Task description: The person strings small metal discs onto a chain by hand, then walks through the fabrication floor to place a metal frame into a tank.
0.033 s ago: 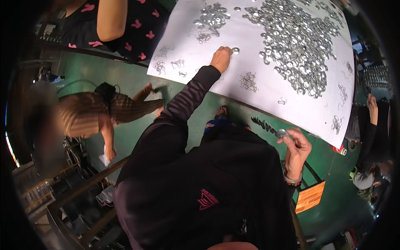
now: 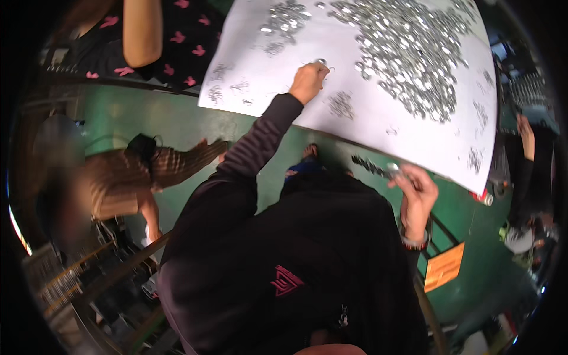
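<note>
Left hand point(image 2: 307, 81) pinches a small shiny metal ring point(image 2: 321, 62) on the white table sheet point(image 2: 378, 127); right hand point(image 2: 416, 195) grips a threaded stack of rings point(image 2: 371, 167) (light, stiff, probably slippery; best pinched at the rim).

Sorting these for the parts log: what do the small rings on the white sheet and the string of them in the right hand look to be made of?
Small rings: likely metal, silvery with bright glints. String of rings in the right hand: probably the same, though it shows darker. White sheet: matte, looks like paper or board; cannot tell which.
</note>
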`<state>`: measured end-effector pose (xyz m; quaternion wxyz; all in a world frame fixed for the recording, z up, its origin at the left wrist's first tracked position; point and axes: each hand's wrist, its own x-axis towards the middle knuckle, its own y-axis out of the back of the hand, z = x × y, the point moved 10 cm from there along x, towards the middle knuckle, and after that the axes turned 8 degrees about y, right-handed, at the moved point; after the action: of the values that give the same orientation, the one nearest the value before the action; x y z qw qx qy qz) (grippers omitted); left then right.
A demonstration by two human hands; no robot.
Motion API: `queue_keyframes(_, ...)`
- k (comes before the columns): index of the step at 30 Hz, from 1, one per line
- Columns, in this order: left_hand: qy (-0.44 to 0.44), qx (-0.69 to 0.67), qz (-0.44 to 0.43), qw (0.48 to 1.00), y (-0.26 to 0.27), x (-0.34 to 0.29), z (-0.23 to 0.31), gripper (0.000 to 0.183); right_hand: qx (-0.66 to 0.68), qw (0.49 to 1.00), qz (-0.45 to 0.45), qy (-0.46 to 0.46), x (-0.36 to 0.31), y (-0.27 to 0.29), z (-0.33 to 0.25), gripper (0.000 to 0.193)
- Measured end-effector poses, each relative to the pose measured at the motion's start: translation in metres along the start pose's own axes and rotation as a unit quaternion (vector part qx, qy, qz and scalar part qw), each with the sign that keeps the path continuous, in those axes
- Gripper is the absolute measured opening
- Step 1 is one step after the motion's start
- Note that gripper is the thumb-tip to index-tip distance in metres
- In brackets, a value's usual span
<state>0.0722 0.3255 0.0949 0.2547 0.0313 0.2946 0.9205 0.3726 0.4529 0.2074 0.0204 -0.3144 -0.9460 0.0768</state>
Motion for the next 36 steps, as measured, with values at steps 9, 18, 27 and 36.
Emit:
queue_keyframes(9, -0.067, -0.289, -0.333, 0.895, -0.068, -0.158, 0.172, 0.009, 0.041, 0.998, 0.038, -0.021, 0.008, 0.029, 0.029, 0.016)
queue_keyframes(18, -0.105, -0.124, -0.224, 0.961, -0.085, -0.161, 0.168, 0.01, -0.047, 0.999, 0.018, 0.012, 0.003, 0.034, 0.018, 0.013)
queue_keyframes(27, -0.186, -0.162, -0.185, 0.951, -0.082, -0.186, 0.19, 0.005, -0.014, 1.0, 0.024, 0.002, 0.054, 0.093, 0.039, 0.015)
queue_keyframes(36, -0.265, -0.152, -0.196, 0.932, -0.074, -0.203, 0.202, 0.01, -0.558, 0.822, -0.006, 0.113, 0.2, 0.166, 0.2, 0.032)
